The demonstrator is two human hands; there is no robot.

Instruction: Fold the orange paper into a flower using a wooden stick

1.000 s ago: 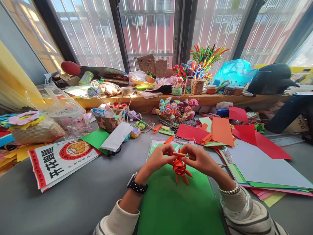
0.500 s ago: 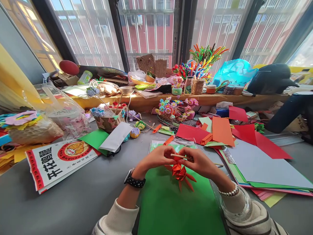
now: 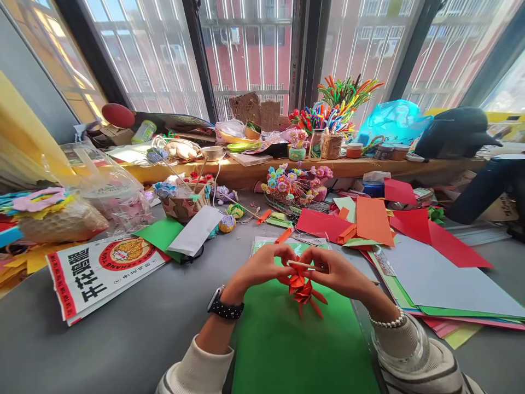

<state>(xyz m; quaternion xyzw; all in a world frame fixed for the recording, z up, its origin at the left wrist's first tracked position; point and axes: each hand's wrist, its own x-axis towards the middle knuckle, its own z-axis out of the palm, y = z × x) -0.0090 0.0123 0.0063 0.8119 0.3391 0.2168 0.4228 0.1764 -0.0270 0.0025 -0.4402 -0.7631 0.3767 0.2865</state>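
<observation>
Two hands meet low in the middle of a crowded grey bench (image 3: 135,334). At the far left lie a clear plastic bag (image 3: 107,192) and, nearer, a printed white packet (image 3: 96,271) with a red round emblem. Right of it a folded green sheet with a white sheet (image 3: 196,230) on top sits beside a small star-patterned basket (image 3: 182,205). Near the centre, the left hand (image 3: 262,268), with a dark dotted watch (image 3: 223,308) at the wrist, has its fingers curled closed on a red-orange folded paper flower (image 3: 302,289), which hangs just above a large green sheet (image 3: 295,350). A thin wooden stick (image 3: 301,264) runs across between the two hands, above the flower. The right hand (image 3: 336,272), with a pearl bracelet (image 3: 385,322) at the wrist, has its fingers pinched on that stick and touching the flower's top. Farther back stands a cluster of small multicoloured paper flowers (image 3: 293,183), and on the wooden sill behind it a bunch of bright pipe cleaners (image 3: 340,104). To the right, red and orange paper sheets (image 3: 371,219) overlap a big grey sheet (image 3: 443,282).
</observation>
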